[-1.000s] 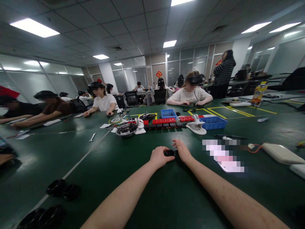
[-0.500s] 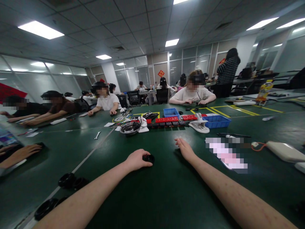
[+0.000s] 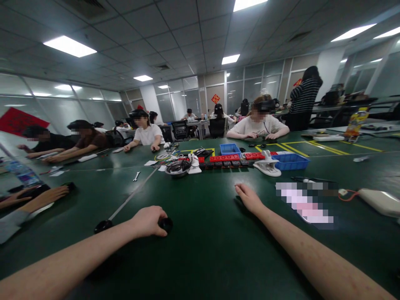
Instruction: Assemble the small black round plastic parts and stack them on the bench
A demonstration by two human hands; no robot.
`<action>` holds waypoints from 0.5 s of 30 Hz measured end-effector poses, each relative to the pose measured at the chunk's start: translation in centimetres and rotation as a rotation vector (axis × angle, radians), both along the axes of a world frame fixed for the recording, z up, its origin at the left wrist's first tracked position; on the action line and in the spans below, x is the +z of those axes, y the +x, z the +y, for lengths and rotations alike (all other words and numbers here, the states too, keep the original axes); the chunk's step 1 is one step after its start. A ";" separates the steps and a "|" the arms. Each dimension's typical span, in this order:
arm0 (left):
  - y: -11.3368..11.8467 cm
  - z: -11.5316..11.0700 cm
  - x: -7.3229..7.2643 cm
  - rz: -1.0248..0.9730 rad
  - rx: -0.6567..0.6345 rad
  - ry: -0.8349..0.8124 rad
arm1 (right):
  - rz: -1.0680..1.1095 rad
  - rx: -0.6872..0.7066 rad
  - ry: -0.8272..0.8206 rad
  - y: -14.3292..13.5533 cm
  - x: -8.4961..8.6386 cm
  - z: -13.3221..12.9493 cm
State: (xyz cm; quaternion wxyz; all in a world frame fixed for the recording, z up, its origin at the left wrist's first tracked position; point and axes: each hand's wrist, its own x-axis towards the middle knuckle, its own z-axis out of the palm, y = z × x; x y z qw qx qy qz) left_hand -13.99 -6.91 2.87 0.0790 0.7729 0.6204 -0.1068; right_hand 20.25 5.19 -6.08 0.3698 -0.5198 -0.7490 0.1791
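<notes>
Low over the green table [image 3: 200, 250], my left hand [image 3: 149, 221] is closed on a small round black object [image 3: 165, 225], its thumb and fingers at the left side of it. Another black round piece [image 3: 103, 226] lies beyond my left forearm, partly covered by it. My right hand [image 3: 248, 197] rests on the table at the right, its fingers together and curled; whether anything is under them is hidden. To the right of that hand lies a phone-like slab [image 3: 304, 204], blurred by pixelation.
Red power strips [image 3: 225, 158], a white clamp base [image 3: 267, 166], coiled cables [image 3: 178, 166] and a blue bin [image 3: 290, 161] stand across the middle. A wrench [image 3: 136, 176] lies at the left. A co-worker's hand [image 3: 46, 198] is at the far left; others sit around.
My left hand has moved left and nearer with the black object. My right hand keeps about the same place on the table. The head view has shifted slightly.
</notes>
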 end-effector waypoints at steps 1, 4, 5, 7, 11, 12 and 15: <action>-0.5 -0.3 0.1 0.027 -0.005 0.001 | -0.025 0.004 0.002 -0.1 0.1 -0.1; -1.7 -1.1 0.1 0.123 -0.030 0.005 | -0.094 0.015 0.012 -0.3 0.3 -0.5; -2.0 -1.4 -0.1 0.156 -0.036 0.001 | -0.112 0.017 0.017 -0.4 0.4 -0.6; -2.4 -1.7 -0.3 0.222 -0.038 -0.010 | -0.144 0.016 0.024 -0.5 0.5 -0.8; -2.5 -1.9 0.0 0.303 -0.036 -0.052 | -0.188 0.017 0.030 -0.6 0.6 -0.8; -2.6 -1.9 0.5 0.286 -0.038 -0.059 | -0.195 0.019 0.030 -0.6 0.6 -0.8; -3.4 -2.1 2.8 0.093 -0.015 -0.038 | -0.216 0.021 0.030 -0.6 0.6 -0.7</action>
